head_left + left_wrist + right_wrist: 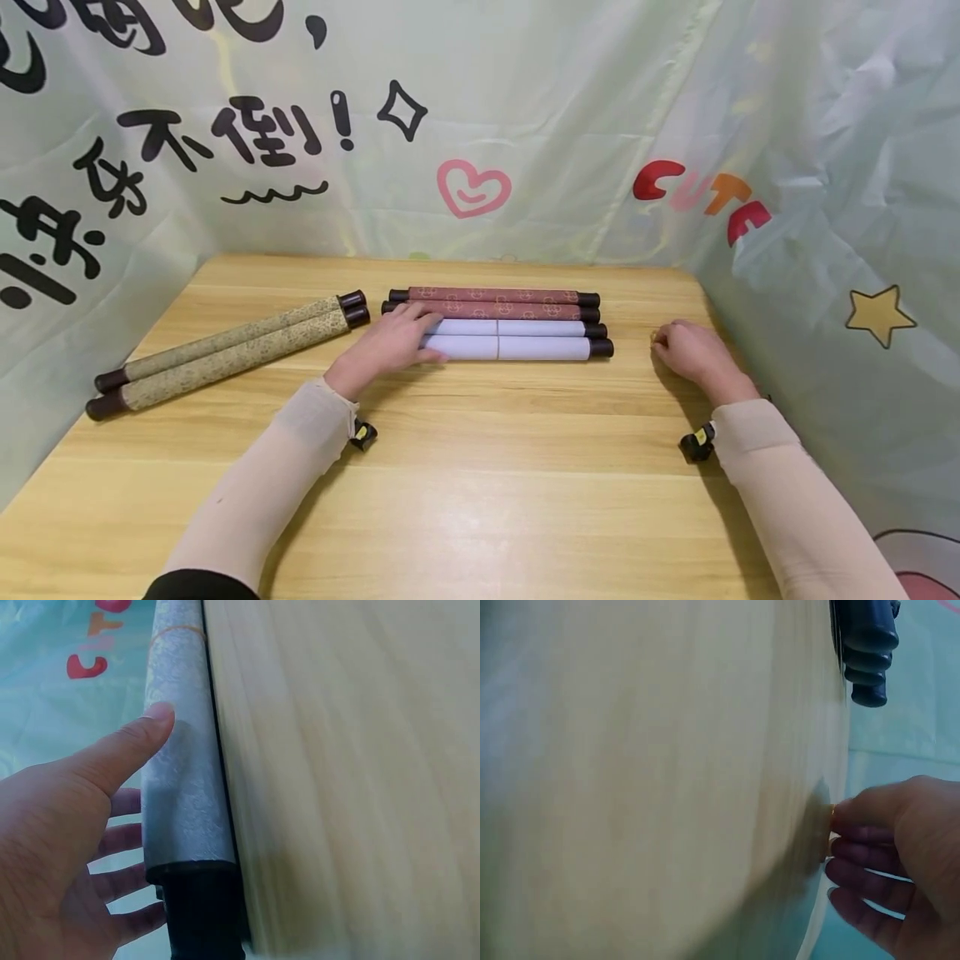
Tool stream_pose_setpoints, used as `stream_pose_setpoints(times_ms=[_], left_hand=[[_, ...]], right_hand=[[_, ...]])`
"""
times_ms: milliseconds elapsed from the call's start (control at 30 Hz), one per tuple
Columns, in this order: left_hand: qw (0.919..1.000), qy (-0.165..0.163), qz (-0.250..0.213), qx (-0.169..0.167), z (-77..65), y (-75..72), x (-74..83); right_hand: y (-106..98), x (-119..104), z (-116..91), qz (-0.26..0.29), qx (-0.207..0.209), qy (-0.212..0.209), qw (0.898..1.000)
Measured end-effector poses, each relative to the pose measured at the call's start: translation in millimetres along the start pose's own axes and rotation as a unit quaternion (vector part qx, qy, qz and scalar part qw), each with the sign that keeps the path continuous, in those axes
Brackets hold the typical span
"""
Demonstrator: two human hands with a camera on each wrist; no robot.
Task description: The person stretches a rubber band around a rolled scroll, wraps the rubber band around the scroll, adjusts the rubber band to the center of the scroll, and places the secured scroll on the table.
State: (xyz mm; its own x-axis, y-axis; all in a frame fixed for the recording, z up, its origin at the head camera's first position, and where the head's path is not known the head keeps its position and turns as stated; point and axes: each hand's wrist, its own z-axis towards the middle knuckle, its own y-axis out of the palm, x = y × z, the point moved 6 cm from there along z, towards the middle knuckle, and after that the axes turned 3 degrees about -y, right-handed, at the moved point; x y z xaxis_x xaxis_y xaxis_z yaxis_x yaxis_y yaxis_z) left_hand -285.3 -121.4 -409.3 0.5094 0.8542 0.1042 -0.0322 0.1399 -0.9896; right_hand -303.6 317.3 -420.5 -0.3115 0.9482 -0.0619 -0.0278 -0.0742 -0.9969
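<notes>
Two white scrolls with black end knobs, the nearer white scroll (543,348) and the farther white scroll (543,328), lie side by side with a thin tan band (498,340) across their middle. My left hand (390,340) rests over their left ends, thumb on the nearer roll and fingers spread toward the far side. In the left wrist view the thumb touches the patterned white roll (187,787). My right hand (692,350), right of the scrolls, pinches a small orange-yellow thing (832,814) at the tabletop. Most of it is hidden by the fingertips.
Directly behind the white scrolls lie two dark red scrolls (510,311), parallel to them. Two tan patterned scrolls (240,352) lie slanted at the left. Printed cloth (570,125) hangs behind and beside the wooden table (487,483).
</notes>
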Motion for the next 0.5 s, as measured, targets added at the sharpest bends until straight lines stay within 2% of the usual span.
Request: stream_pose_setpoints(times_ms=[233,500], left_hand=[[1.0000,0.004,-0.006,0.003,2.7,-4.3,7.2],[0.9998,0.010,-0.019,0.002,4.1,-8.4,16.6]], right_hand=[[0.0,0.2,3.2,0.005,-0.031,0.005,1.000],[-1.6,-2.0,4.4,0.014,-0.024,0.003,1.000]])
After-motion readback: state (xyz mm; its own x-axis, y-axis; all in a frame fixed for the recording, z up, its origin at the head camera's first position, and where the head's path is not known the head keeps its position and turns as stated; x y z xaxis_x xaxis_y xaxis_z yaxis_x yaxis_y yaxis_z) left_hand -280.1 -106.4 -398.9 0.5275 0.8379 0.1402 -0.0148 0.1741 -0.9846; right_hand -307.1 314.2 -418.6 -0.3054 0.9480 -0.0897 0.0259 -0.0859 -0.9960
